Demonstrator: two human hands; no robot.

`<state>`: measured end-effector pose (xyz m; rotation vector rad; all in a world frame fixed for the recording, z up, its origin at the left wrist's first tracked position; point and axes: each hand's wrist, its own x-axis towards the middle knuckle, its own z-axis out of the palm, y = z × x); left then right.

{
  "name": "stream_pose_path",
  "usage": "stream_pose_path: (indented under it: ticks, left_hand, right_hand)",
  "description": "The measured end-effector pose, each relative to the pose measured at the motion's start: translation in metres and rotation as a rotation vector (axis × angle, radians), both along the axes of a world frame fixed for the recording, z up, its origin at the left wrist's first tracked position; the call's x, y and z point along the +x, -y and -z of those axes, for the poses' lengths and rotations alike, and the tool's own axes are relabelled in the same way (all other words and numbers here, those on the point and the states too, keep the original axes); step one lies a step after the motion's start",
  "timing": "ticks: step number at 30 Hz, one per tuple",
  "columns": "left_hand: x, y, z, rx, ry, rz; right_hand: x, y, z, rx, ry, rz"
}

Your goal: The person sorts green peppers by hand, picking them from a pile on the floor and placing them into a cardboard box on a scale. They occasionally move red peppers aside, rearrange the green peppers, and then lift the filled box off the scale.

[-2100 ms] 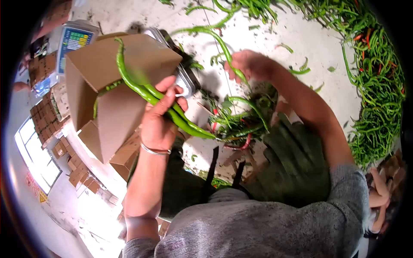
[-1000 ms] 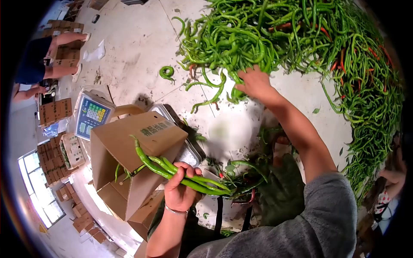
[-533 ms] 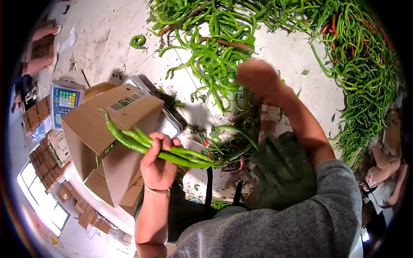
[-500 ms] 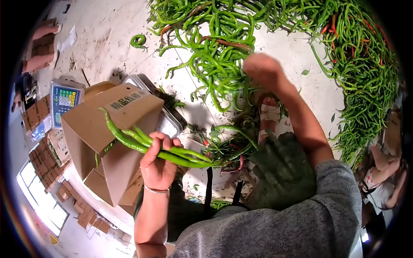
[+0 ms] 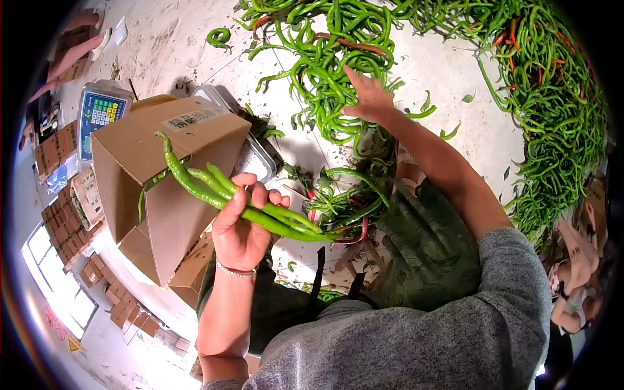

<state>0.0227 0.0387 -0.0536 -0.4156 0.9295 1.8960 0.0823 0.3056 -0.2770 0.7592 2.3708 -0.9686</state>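
Note:
Several long green chili peppers are gripped in my left hand, its fingers curled round their middles. Their left ends stick out in front of the open cardboard box. My right hand has its fingers spread and nothing in it; it hangs over the right edge of a loose heap of green chili peppers. Below that heap, a smaller clump of peppers with some red ones lies near my knee.
A scale with a keypad display stands behind the box, its metal platform partly under it. A large pepper pile curves along the right. Stacked cartons line the left. Other people's legs show at the edges.
My right hand has moved left to the heap's edge, and its fingers have spread. Loose peppers now show beside my right forearm. My left hand keeps its peppers, nearly in place.

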Motion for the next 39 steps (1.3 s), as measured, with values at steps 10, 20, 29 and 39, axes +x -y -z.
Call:
stream_pose_path:
  ticks: [10,20,29,39]
  left_hand:
    - [0.000,-0.001,0.001,-0.075,0.025,-0.031]
    - [-0.004,0.004,0.000,-0.074,-0.023,0.028]
    - [-0.001,0.010,-0.001,-0.075,-0.014,0.038]
    - [0.000,0.008,0.002,-0.101,0.013,0.028]
  right_hand:
    - [0.048,-0.005,0.045,0.312,-0.631,-0.041]
    - [0.041,-0.038,0.022,0.095,-0.751,0.074]
    - [0.034,-0.036,0.002,0.339,-0.704,-0.078]
    - [0.001,-0.022,0.024,0.630,-0.342,-0.282]
